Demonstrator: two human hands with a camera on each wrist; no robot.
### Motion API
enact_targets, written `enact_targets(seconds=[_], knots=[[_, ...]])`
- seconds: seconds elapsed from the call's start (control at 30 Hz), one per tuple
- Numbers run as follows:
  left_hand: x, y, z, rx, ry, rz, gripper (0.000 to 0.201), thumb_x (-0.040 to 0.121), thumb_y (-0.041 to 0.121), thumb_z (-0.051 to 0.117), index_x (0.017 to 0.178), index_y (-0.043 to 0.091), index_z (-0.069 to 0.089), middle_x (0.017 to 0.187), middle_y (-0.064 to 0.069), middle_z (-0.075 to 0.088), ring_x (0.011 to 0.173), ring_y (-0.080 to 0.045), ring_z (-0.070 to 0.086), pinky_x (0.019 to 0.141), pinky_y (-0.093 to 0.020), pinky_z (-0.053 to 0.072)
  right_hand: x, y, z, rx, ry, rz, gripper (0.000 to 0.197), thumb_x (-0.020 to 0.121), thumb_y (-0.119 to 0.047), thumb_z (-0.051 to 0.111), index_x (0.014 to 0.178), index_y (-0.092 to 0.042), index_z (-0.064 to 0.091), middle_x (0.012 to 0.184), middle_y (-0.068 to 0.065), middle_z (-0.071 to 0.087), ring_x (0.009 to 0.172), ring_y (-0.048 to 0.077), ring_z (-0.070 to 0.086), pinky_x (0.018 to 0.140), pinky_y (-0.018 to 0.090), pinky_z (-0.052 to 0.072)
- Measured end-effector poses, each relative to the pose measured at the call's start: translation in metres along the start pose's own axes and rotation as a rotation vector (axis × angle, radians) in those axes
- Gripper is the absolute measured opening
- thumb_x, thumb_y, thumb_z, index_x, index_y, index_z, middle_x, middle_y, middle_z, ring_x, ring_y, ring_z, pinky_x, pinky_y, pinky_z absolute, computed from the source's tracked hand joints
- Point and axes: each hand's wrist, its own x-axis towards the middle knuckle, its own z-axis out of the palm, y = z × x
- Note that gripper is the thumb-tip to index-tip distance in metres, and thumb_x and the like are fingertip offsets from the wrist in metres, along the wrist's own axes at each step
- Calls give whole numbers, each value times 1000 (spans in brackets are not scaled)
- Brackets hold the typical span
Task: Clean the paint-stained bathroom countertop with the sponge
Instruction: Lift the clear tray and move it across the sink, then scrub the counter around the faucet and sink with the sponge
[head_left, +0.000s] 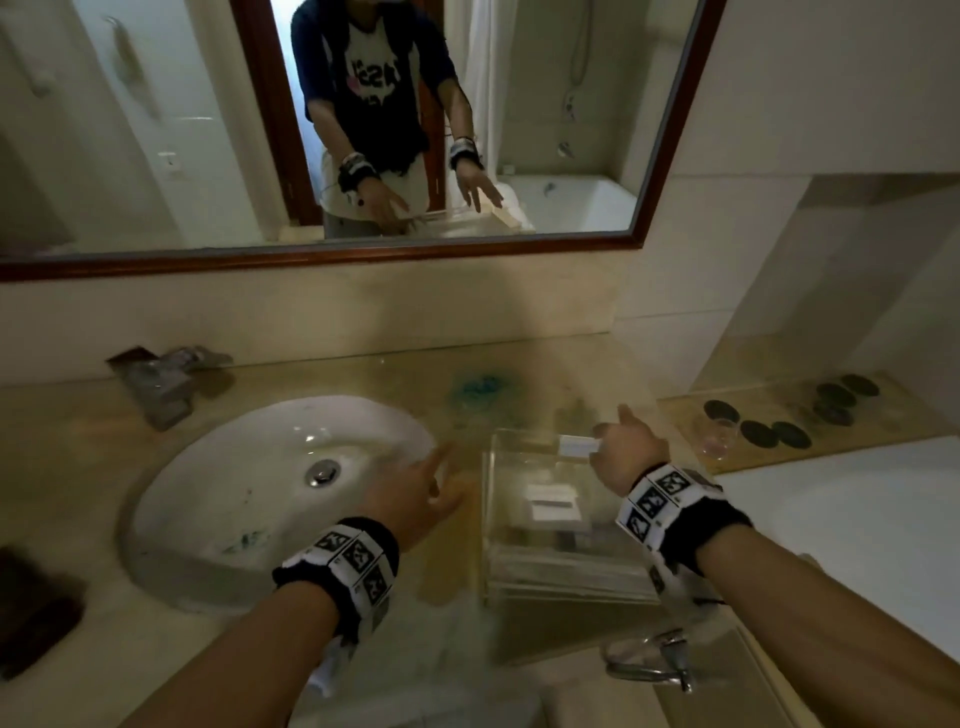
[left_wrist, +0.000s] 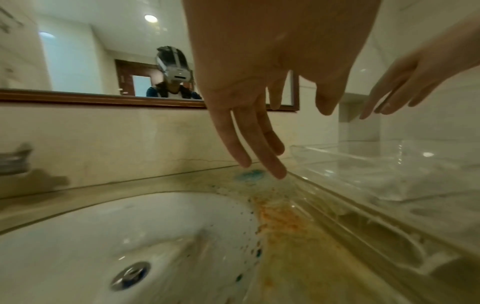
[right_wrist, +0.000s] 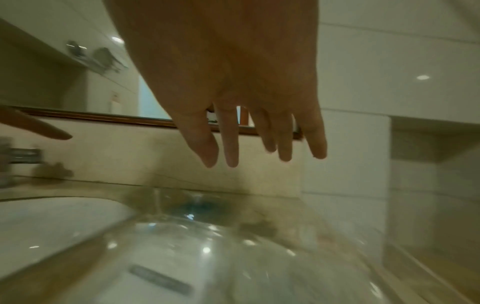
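Observation:
The beige countertop (head_left: 545, 374) bears a blue paint stain (head_left: 480, 389) near the back wall. An orange stain (left_wrist: 280, 218) runs between the sink and a clear plastic box (head_left: 561, 525). My left hand (head_left: 421, 488) hovers over the sink's right rim with fingers (left_wrist: 254, 148) straight, holding nothing. My right hand (head_left: 623, 447) is above the box's far right corner, fingers (right_wrist: 259, 144) straight and empty. A small white rectangular piece (head_left: 579, 446) sits at the box's far rim beside that hand. White items lie inside the box. I cannot make out a sponge for certain.
A white oval sink (head_left: 260, 493) with a metal drain lies left, and a faucet (head_left: 156, 379) stands behind it. At right a wooden tray (head_left: 685, 415) carries dark stones and a small glass (head_left: 719, 436). A metal towel ring (head_left: 654, 660) hangs at the counter's front.

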Motion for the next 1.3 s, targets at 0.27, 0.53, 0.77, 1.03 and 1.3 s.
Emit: enact_targets(seconds=[0.27,0.53,0.77,1.03,1.3], knots=[[-91,-143,-64,13,61,-91,36,94,36,48,129,30,49,112,5,57,101,-18,59,87,-27,45,-73,-185,13,-70,0,-336,32,95,-28,41,106,-10,64,109,11,66,100,30,63,76,32,47],[-180,-323,-109,25,101,-403,35,92,25,49,126,24,54,125,-3,57,112,-20,57,94,-28,46,-137,-365,81,-122,-196,-576,32,96,-25,42,104,-5,66,102,10,69,88,28,62,81,37,52],[-186,-396,-120,44,51,-458,36,91,16,51,127,20,57,134,-6,53,123,-23,51,103,-30,41,-138,-470,118,-154,-404,-751,46,98,-39,37,120,-4,59,123,15,61,113,32,58,99,42,47],[-145,-434,-138,-74,-208,-429,31,94,5,44,119,10,61,132,-6,56,117,-20,54,88,-21,39,-98,-544,144,-181,-662,-712,48,93,-54,37,68,-14,44,64,1,41,56,16,41,51,27,33],[-104,-449,-168,-94,-161,-327,60,81,20,59,138,25,42,143,-1,44,131,-21,43,107,-30,36,-68,-581,133,131,-702,-716,25,80,-30,62,95,-11,54,77,-2,51,83,20,52,69,29,44]])
